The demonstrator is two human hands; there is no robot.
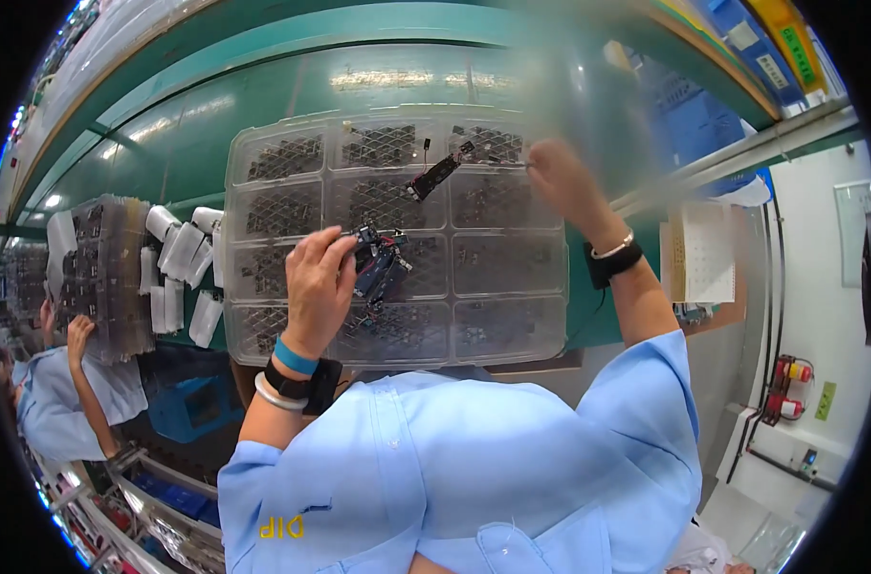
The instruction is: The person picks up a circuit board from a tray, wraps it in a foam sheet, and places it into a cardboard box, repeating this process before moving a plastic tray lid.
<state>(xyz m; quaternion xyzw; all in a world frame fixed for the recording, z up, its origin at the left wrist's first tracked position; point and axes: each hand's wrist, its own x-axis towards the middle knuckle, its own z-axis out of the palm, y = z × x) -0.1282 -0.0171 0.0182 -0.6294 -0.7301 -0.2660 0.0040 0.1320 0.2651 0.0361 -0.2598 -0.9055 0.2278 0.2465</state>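
A wide clear plastic compartment tray (508, 308) lies in front of me. Dark small parts show in its sections. My left hand (318, 277) is over its middle left, thumb and fingers closed at the edge of a cluster of dark circuit boards (383, 271) with small connectors. Apart from these, a single narrow dark board (437, 178) with thin red and black wires lies slantwise on the upper middle of the tray. My right hand (562, 182) is at the tray's upper right edge, its fingers drawn together; what they hold, if anything, is too blurred to tell.
White wrapped pieces (182, 253) and stacked clear trays (115, 277) stand to the left, where a co-worker's hand (79, 335) rests. A blurred translucent upright object (588, 96) is beyond my right hand. Blue bins (708, 139) and paper sheets (703, 253) are at the right.
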